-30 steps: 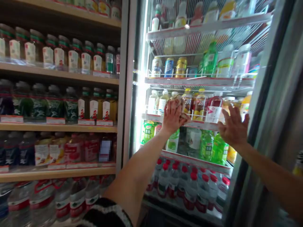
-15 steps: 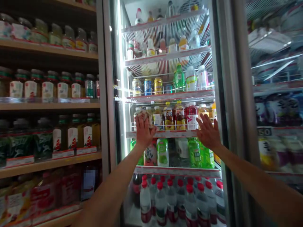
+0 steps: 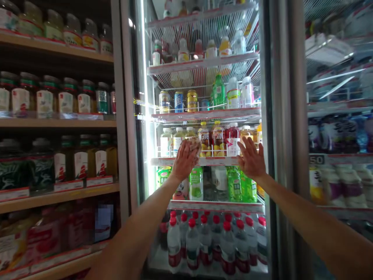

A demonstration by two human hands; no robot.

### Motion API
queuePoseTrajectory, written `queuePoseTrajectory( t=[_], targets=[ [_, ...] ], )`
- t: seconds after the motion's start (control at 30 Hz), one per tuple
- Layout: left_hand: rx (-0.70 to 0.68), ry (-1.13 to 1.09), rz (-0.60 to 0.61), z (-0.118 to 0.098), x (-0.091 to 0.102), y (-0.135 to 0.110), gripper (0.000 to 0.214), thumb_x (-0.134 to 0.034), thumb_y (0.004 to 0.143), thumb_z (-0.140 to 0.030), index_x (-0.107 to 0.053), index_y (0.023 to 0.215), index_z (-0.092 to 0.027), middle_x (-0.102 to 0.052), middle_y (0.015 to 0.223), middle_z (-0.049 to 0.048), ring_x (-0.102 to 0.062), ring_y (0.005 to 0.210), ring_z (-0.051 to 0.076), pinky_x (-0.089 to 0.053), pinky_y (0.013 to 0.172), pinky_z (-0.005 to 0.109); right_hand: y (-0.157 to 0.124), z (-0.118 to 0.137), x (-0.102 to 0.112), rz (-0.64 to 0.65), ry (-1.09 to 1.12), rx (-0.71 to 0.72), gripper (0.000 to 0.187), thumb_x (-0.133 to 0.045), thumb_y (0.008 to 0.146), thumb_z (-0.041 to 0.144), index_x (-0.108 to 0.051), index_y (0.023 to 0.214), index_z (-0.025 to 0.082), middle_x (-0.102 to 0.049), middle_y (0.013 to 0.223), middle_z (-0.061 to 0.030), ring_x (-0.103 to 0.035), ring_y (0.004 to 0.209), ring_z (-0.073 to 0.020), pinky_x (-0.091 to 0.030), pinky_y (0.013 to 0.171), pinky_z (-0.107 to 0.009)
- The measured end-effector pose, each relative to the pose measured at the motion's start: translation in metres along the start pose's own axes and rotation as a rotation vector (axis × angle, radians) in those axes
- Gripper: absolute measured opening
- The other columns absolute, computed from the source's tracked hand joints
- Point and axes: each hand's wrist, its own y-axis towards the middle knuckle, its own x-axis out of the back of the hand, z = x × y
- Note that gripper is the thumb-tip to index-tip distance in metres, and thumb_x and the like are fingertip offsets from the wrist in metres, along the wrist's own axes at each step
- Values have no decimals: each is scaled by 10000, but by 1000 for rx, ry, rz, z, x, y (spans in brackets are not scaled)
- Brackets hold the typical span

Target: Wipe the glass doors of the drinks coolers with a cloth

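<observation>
From my remote post I record the left grip (image 3: 185, 161) fingers close together, laid over a bunched, pale patterned cloth (image 3: 196, 147) and holding it. The cloth lies toward the glass door (image 3: 210, 186), in front of the middle shelf (image 3: 218, 161), just above that shelf's front edge and nearer the door's left edge than its right. Part of it bulges out beside the fingers, next to the yellow-capped bottles (image 3: 211, 142) behind the pane.

The right grip (image 3: 252, 157) is bare: fingers spread, nothing held, raised toward the same pane near its right edge, close by the metal frame (image 3: 265, 93). I cannot tell from this view whether its palm bears on the glass.

Findings on method, as my judgement. The cloth is wadded, so its contact is probably uneven — I would fold it into a flat pad wider than the fingers and press with the whole palm. Strokes should be straight and overlapping, running out to the door's edges and into the corners, where smears tend to collect. The right grip serves best as a light brace — set on the frame rather than the pane, since bare fingertips may mark the glass. Pressure should be moderate, lest the door flex or swing.
</observation>
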Motion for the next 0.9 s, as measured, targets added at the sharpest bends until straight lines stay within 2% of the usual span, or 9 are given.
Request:
queuePoseTrajectory(
  t=[0.1,0.2,0.3,0.43,0.5,0.67,0.73,0.83,0.9],
  targets=[
    [17,6,27,13,11,-4,378,-428,873,-422,-545,1181,-236,-401,1416,69,-244,1374,235,-288,1092,428,0,0,1,9,-3,1,558,-379,897,331,-239,1427,228,-320,1476,-87,-237,1382,-222,-120,1118,-493],
    [332,96,-141,41,26,-12,470,-323,909,-381,-443,1284,-124,-264,1465,200,-165,1389,318,-253,1060,563,0,1,0,28,3,-16,558,-373,897,320,-230,1429,236,-302,1485,-79,-226,1385,-223,-113,1120,-498],
    [509,147,-203,38,25,-19,508,-308,911,-383,-416,1299,-73,-255,1454,246,-93,1397,341,-221,1052,598,0,2,0,19,11,-21,572,-379,895,320,-216,1436,230,-287,1492,-83,-207,1391,-227,-102,1121,-505],
    [166,71,14,8,12,-26,450,-388,887,-419,-500,1256,-186,-359,1438,137,-171,1394,270,-210,1103,480,0,1,0,0,0,0,583,-386,898,329,-199,1442,233,-303,1485,-85,-210,1391,-223,-114,1119,-496],
    [126,72,34,13,12,-28,432,-393,888,-418,-505,1256,-223,-370,1437,114,-201,1387,261,-191,1106,483,0,0,0,4,-3,4,572,-372,903,327,-202,1441,235,-305,1484,-84,-214,1390,-218,-124,1118,-487],
    [566,193,-297,54,19,-31,487,-395,889,-410,-484,1264,-113,-355,1409,239,-227,1366,341,-241,1038,566,0,0,-1,8,2,-4,575,-372,900,332,-208,1441,225,-287,1492,-86,-203,1393,-224,-99,1122,-493],
    [443,192,-300,48,14,-30,476,-420,882,-403,-498,1247,-107,-358,1405,243,-210,1372,339,-266,1036,536,0,0,-1,-1,0,-7,571,-374,900,332,-216,1438,221,-286,1492,-89,-201,1394,-225,-95,1122,-496],
    [-3,137,-167,22,3,-29,429,-471,866,-402,-525,1227,-175,-398,1403,171,-167,1391,295,-261,1068,463,-1,1,-2,-14,-3,-4,558,-363,904,329,-224,1435,229,-292,1490,-85,-214,1390,-220,-105,1122,-490],
    [-170,119,-105,14,0,-27,395,-473,869,-407,-531,1218,-232,-425,1397,118,-182,1391,266,-227,1090,450,-1,0,-1,-17,-6,-2,557,-366,903,329,-226,1434,233,-298,1488,-83,-225,1387,-218,-111,1121,-485]
  ],
)
